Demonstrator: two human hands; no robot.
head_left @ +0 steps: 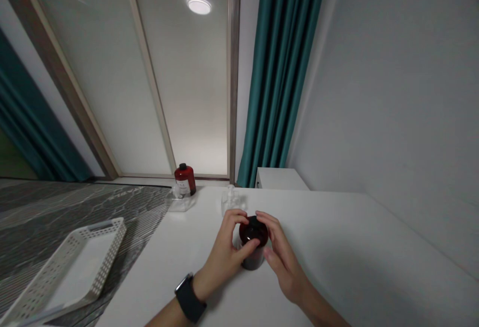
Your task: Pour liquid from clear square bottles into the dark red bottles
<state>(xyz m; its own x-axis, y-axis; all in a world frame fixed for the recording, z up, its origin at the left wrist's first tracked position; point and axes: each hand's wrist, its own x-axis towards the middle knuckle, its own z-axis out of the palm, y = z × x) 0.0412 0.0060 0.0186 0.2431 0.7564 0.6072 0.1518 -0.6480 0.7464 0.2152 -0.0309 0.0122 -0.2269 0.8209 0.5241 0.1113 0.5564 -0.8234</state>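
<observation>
A dark red bottle (254, 258) with a black cap stands upright on the white table, right in front of me. My left hand (229, 249) is curled round its left side, the thumb across the near shoulder and the fingertips by the cap. From the other side, my right hand (285, 262) holds the bottle, with its fingers bent at the cap and its thumb near the bottle's wall. Just behind the hands is a clear pump bottle (229, 198), partly hidden by my left fingers.
Another red bottle (185, 180) with a black cap and white label stands at the table's far left corner, beside a clear container (179, 204). A white perforated basket (100, 267) lies left of the table (157, 262). Behind are a white cabinet (281, 178) and a teal curtain (280, 78).
</observation>
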